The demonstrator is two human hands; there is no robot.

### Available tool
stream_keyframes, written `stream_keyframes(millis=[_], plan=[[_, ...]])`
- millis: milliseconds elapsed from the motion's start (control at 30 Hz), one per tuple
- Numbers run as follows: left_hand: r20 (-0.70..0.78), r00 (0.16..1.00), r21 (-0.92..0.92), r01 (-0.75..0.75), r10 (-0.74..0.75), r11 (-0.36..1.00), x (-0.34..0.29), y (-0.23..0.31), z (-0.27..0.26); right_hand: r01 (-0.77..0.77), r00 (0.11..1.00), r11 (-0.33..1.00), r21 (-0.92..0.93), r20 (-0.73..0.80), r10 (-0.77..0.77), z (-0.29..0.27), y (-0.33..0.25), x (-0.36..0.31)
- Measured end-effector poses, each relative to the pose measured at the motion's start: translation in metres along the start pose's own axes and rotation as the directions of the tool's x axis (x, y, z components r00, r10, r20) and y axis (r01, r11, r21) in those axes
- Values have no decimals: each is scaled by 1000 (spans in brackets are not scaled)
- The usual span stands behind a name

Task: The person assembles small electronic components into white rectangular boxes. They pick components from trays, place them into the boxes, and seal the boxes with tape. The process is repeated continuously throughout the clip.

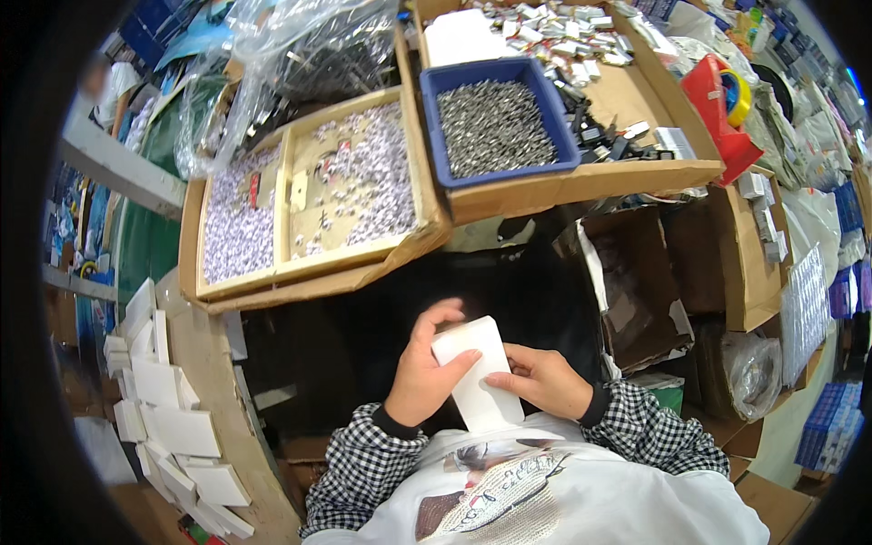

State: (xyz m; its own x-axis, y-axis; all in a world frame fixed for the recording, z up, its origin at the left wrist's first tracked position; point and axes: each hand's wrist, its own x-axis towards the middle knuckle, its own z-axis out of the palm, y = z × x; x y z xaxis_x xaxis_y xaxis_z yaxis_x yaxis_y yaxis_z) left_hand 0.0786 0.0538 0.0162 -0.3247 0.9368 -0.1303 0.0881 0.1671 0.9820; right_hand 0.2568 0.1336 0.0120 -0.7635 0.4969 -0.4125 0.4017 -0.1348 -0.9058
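Observation:
A flat white rectangular piece with rounded corners, like a small box or case (pixel 484 386), is held upright and slightly tilted in front of my lap. My left hand (pixel 424 368) grips its left side, the thumb lying on its face; the index finger is curled above the upper corner and a little blurred. From the other side my right hand (pixel 549 380) pinches its right edge, thumb on the face and fingers behind. The lower end of the white piece reaches down to my white apron (pixel 581 490). Its back is hidden.
Ahead lies a wooden divided tray (pixel 282 200) of small white-purple parts. A blue bin (pixel 568 145) of small metal parts sits in a cardboard tray (pixel 590 182) with small electronic pieces. White flat boxes (pixel 182 427) are stacked at left; an open carton (pixel 636 300) stands at right.

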Motion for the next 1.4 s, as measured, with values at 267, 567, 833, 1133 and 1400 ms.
stream_keyframes(millis=[267, 567, 833, 1133, 1400], plan=[[701, 669, 583, -738, 248, 340, 14, 43, 0, 192, 948, 930, -314, 305, -93, -66, -25, 21], [530, 791, 309, -517, 307, 798, 14, 30, 14, 272, 962, 903, -333, 67, -265, -175, -123, -11], [510, 841, 252, -346, 180, 904, 7, 14, 15, -83, 940, 235, -968, -154, -306, -292, -147, 39], [435, 884, 104, -240, 173, 965, 9, 12, 13, -225, 974, -150, -963, -226, -10, -302, -139, 52], [458, 875, 101, -227, 157, 969, 12, 14, 12, -237, 970, -113, -965, -228, -81, -297, -138, 49]])
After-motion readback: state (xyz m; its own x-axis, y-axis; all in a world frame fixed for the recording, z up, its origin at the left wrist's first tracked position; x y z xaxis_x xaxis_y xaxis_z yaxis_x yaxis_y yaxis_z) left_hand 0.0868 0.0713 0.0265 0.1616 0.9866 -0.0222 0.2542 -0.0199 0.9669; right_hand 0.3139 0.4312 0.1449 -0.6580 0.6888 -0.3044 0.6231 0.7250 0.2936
